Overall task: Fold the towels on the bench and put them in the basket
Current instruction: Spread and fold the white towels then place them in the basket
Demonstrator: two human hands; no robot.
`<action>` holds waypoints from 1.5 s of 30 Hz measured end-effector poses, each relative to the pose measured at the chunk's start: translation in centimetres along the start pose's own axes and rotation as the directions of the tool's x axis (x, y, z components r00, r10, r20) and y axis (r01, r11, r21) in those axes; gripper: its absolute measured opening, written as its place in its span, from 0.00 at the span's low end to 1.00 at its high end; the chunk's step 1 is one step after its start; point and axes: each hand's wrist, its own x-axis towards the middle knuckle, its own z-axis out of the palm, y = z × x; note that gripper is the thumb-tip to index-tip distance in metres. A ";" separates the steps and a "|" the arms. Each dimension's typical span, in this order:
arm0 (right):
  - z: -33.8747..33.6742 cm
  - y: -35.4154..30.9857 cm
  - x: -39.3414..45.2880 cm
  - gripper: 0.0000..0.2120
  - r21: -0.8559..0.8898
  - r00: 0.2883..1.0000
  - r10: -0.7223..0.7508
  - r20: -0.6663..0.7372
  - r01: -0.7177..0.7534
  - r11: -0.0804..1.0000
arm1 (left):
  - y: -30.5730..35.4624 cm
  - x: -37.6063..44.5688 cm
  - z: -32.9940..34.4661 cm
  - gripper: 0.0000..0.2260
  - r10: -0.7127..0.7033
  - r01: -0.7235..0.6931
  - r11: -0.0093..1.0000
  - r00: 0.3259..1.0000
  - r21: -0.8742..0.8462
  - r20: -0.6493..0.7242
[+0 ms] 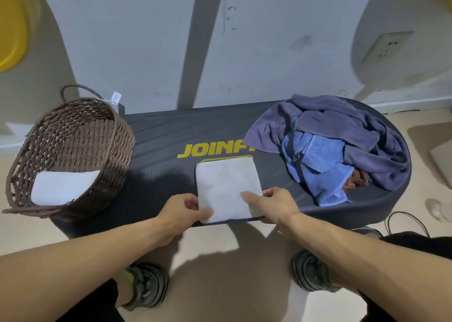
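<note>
A folded white towel (225,184) lies flat at the front middle of the dark bench (166,130). My left hand (182,212) pinches its near left corner. My right hand (271,206) pinches its near right corner, thumb on top. A brown woven basket (117,140) stands on the bench's left end with one folded white towel (61,186) inside. On the right end lies a crumpled heap: a purple towel (342,126), a blue towel (320,165) and a bit of brown cloth (359,178) underneath.
The bench stands against a grey wall with a socket (389,46) at the right. My two shoes (144,285) stand on the floor before the bench. A cable (411,221) lies on the floor at the right.
</note>
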 end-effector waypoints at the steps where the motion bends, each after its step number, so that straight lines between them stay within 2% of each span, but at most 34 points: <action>1: 0.0 0.0 -0.1 0.24 -0.087 1.000 -0.030 -0.007 0.029 0.996 | 0.2 0.0 0.2 0.10 0.035 -0.036 0.999 0.999 -0.016 -0.040; 3: -0.3 0.1 -0.4 0.24 -0.226 0.998 -0.063 0.010 0.063 0.972 | 0.5 0.0 0.2 0.09 0.029 -0.033 0.997 0.998 -0.063 -0.059; 7: -1.1 0.4 -0.3 0.23 -0.336 0.995 -0.032 0.091 0.061 0.940 | 0.8 0.2 0.1 0.10 -0.086 0.085 0.989 0.996 -0.119 0.000; 15: -1.0 0.9 -0.2 0.18 -0.437 0.992 -0.106 0.074 0.127 0.890 | 0.1 1.9 0.1 0.14 -0.173 0.171 0.983 0.984 0.069 0.035; 18: -1.2 1.0 0.0 0.15 -0.478 0.990 -0.114 0.083 0.140 0.867 | 0.1 2.5 0.2 0.17 -0.107 0.107 0.976 0.994 0.191 -0.011; 20: -1.3 1.1 0.1 0.12 -0.480 0.991 -0.110 0.079 0.135 0.867 | 0.2 2.7 -0.1 0.16 0.036 0.006 0.922 0.994 0.388 -0.100; 21: -1.4 1.2 0.0 0.11 -0.466 0.988 -0.146 0.059 0.156 0.871 | 0.2 2.7 -0.2 0.17 0.153 -0.054 0.868 0.975 0.493 -0.162; 22: -1.4 1.4 0.0 0.11 -0.459 0.970 -0.240 0.029 0.226 0.859 | 0.3 2.5 -0.2 0.19 0.294 -0.137 0.807 0.937 0.575 -0.190; 23: -1.3 1.4 0.0 0.10 -0.470 0.921 -0.390 0.013 0.350 0.810 | 0.4 2.3 0.0 0.19 0.427 -0.243 0.747 0.889 0.619 -0.167; 25: -1.2 1.3 -0.3 0.09 -0.493 0.731 -0.677 0.089 0.623 0.607 | 0.7 1.8 0.7 0.14 0.593 -0.472 0.655 0.805 0.591 -0.015; 26: -1.1 1.1 -0.4 0.08 -0.483 0.642 -0.750 0.161 0.714 0.507 | 0.6 1.5 1.2 0.12 0.625 -0.558 0.627 0.777 0.544 0.077; 28: -1.1 1.0 -0.1 0.16 -0.482 0.567 -0.749 0.343 0.791 0.378 | 0.1 1.1 2.0 0.12 0.635 -0.644 0.562 0.738 0.518 0.228; 30: -1.0 1.3 0.6 0.27 -0.536 0.559 -0.648 0.517 0.802 0.265 | -0.9 0.9 2.3 0.20 0.610 -0.638 0.490 0.738 0.594 0.289; 32: -1.0 2.0 1.4 0.33 -0.569 0.555 -0.586 0.590 0.801 0.187 | -1.8 0.7 2.4 0.26 0.578 -0.616 0.422 0.748 0.666 0.326; 35: -1.8 2.8 2.3 0.32 -0.522 0.527 -0.623 0.579 0.826 0.214 | -2.3 0.5 2.5 0.27 0.599 -0.606 0.383 0.737 0.697 0.312; 41: -2.1 3.5 2.6 0.24 -0.481 0.475 -0.717 0.509 0.849 0.221 | -2.8 0.7 1.8 0.16 0.640 -0.595 0.385 0.723 0.706 0.261; 43: -2.1 2.8 2.4 0.18 -0.477 0.492 -0.741 0.457 0.839 0.263 | -2.2 0.7 1.4 0.07 0.641 -0.598 0.466 0.736 0.652 0.216; 45: -2.2 1.8 2.1 0.14 -0.469 0.527 -0.725 0.444 0.826 0.313 | -1.4 1.0 0.6 0.04 0.608 -0.587 0.570 0.772 0.575 0.186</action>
